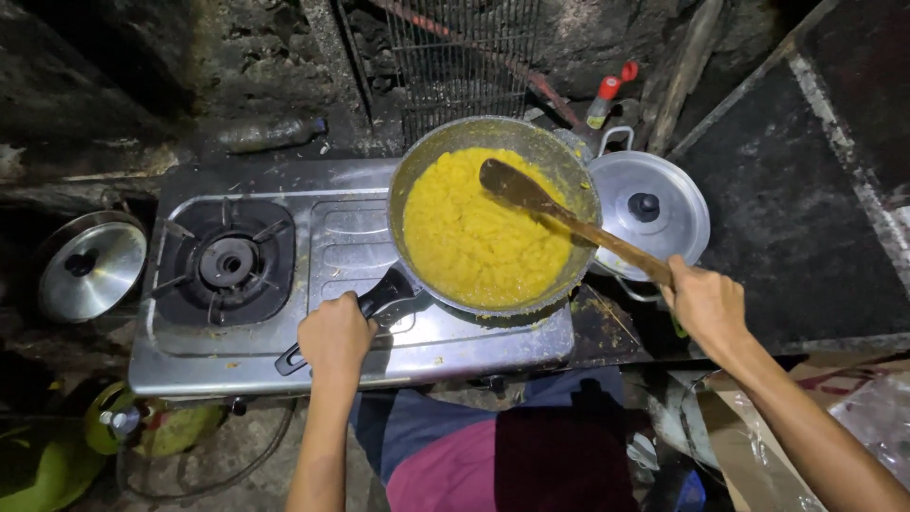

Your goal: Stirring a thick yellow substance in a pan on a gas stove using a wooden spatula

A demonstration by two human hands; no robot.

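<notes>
My steel two-burner stove is carrying the pan of yellow mash on its right side, while its left burner is sitting bare. Just right of the stove a lidded pot is resting, and at far left a round lid is lying on the dark ledge.

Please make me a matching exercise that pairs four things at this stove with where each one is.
Things:
1. wooden spatula
2. pan handle
3. lidded pot
4. loose lid

Places:
A. left of the stove
B. in the left hand
C. right of the pan
D. in the right hand, blade over the yellow mash

Pairs: 1-D, 2-B, 3-C, 4-A
</notes>
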